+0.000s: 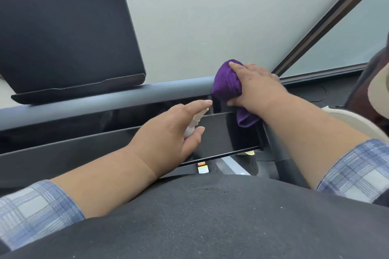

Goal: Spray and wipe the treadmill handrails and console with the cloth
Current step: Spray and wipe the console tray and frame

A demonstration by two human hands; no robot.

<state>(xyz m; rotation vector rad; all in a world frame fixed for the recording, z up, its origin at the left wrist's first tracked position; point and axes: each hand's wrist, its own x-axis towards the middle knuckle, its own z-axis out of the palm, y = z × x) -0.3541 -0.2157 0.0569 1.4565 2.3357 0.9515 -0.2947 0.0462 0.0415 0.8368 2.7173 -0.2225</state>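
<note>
My right hand (254, 84) grips a bunched purple cloth (226, 82) and presses it onto the grey front handrail (105, 103) near its right end, thumb below the bar. A loose corner of the cloth hangs down over the glossy black console panel (214, 132). My left hand (174, 130) holds a small white spray bottle (194, 123) over that panel, index finger stretched along its top, nozzle pointing toward the cloth. Most of the bottle is hidden under my palm.
A dark tilted screen (63, 33) stands on a ledge behind the rail at the left. The right side handrail (275, 147) runs back toward me. A pale wall and a dark window frame (328, 21) lie beyond. My dark shirt fills the bottom.
</note>
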